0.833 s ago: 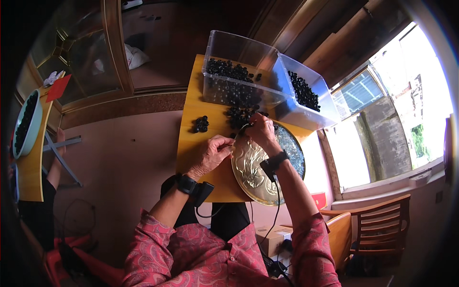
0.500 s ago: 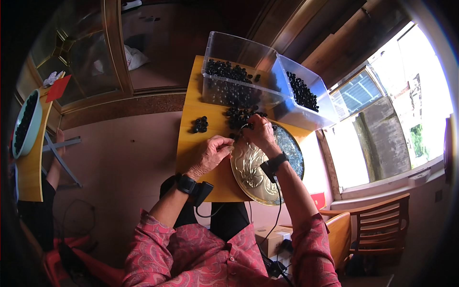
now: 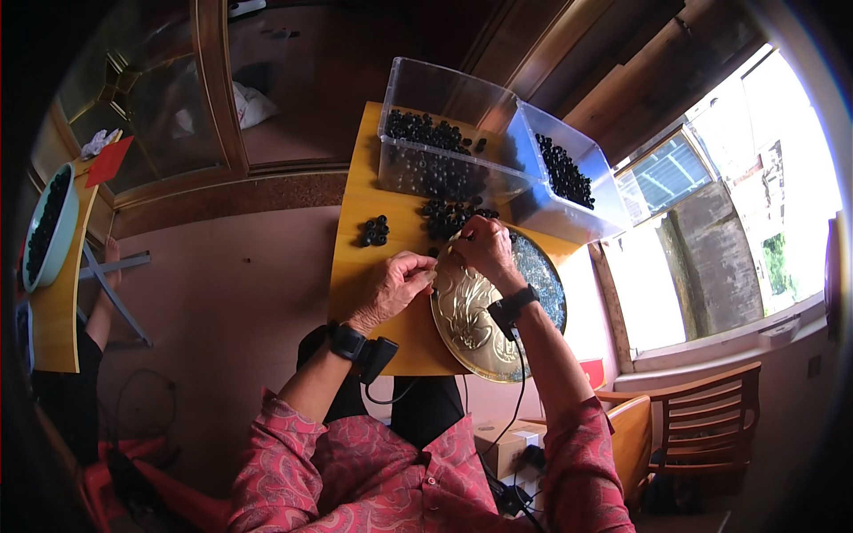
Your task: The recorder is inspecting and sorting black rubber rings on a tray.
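Note:
Over the table, my left hand (image 3: pixel 402 282) is closed, thumb and fingers pinched together near the left rim of a round gold embossed tray (image 3: pixel 471 324). Whatever it grips is too small to name. My right hand (image 3: pixel 490 253) pinches a small black round piece (image 3: pixel 466 237) above the tray's far part. Just beyond the right hand lies a loose pile of black round pieces (image 3: pixel 444 216). To the left sits a smaller cluster of the same pieces (image 3: pixel 374 231). Both wrists wear black devices with cables.
At the table's far side stand a clear plastic bin (image 3: pixel 418 169) and a bluish one (image 3: pixel 569 218), both with black pieces inside. On the left, another table (image 3: pixel 71 302) carries a pale basin (image 3: pixel 64 226) of dark pieces; a person's leg shows there. A wooden chair (image 3: pixel 706 417) stands right.
My right hand has turned slightly, and the pale loop seen at its fingertips before no longer stands out. My left hand has stayed nearly in place.

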`<state>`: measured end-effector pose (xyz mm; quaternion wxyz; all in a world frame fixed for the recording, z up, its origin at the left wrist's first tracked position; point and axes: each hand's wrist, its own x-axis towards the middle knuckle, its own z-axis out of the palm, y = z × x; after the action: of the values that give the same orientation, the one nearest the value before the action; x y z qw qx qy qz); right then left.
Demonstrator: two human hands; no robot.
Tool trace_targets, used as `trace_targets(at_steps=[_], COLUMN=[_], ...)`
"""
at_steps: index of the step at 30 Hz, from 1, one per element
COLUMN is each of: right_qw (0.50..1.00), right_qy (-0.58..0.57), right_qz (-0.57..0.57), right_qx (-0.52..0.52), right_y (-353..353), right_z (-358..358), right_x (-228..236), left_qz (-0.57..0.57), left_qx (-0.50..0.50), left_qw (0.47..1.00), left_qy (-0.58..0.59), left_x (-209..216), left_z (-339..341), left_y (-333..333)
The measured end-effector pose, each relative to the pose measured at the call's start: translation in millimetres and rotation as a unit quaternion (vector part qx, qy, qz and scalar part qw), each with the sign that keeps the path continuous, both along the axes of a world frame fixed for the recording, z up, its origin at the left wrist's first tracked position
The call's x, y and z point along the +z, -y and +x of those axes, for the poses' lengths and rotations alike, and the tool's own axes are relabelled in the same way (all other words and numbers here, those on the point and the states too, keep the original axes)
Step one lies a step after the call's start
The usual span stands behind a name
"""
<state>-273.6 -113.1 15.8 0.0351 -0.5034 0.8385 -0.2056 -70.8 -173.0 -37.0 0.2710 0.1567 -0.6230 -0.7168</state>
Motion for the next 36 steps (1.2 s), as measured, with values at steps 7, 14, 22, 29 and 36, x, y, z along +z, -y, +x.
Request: trace_targets(at_steps=[7, 14, 22, 29, 36], right_qw=[0.996, 0.984, 0.967, 0.96, 0.988], right_qy=[0.086, 0.177, 0.165, 0.276, 0.045], right_qz=[0.008, -0.018, -0.192, -0.036, -0.033], right_qx=[0.01, -0.026, 0.013, 0.035, 0.142], right_y=[0.4, 0.1, 20.3, -9.3, -51.7], right_z=[-9.5, -7.3, -6.5, 11.5, 73.5], right_x=[0.6, 16.4, 25.8, 24.8, -11.4], left_qz=[-0.007, 0.001, 0.006, 0.016, -0.058], left_qx=[0.006, 0.006, 0.003, -0.008, 0.035], left_qw=[1.0, 1.0, 1.0, 1.0, 0.998], left_qy=[0.002, 0.001, -0.003, -0.001, -0.001], left_x=[1.1, 2.0, 3.4, 0.9, -3.9], left_z=[0.8, 0.4, 0.7, 4.3, -2.7], left_y=[-0.2, -0.8, 0.5, 3.5, 1.3])
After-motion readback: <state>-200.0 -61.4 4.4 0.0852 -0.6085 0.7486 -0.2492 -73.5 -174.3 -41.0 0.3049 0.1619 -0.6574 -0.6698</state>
